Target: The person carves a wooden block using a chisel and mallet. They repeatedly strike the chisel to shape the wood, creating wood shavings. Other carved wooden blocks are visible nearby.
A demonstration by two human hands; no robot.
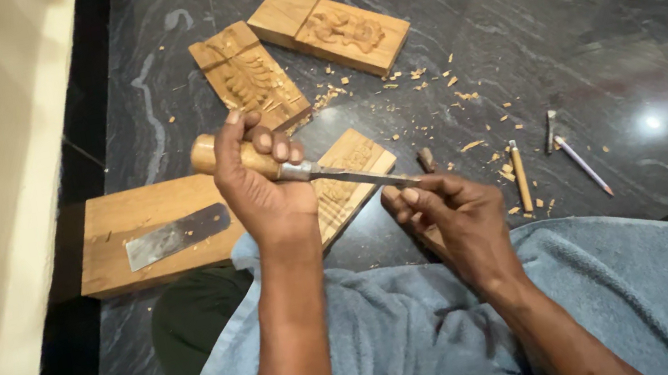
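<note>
My left hand [261, 187] grips the wooden handle of a chisel [294, 170] whose steel blade points right toward my right hand [454, 217]. The right hand's fingers pinch the blade near its tip and seem to hold a small piece of wood, mostly hidden beneath the fingers. Under the blade lies a carved wooden block [352, 161], partly covered by my left wrist. A blue-grey towel [398, 341] covers my lap below both hands.
Two more carved wooden blocks [248, 76] [333, 27] lie on the dark stone floor [559, 10]. A plain plank [137, 215] at left carries a flat metal blade [176, 235]. Small chisels and a pencil [582, 164] lie at right among wood chips. A pale wall runs along the left.
</note>
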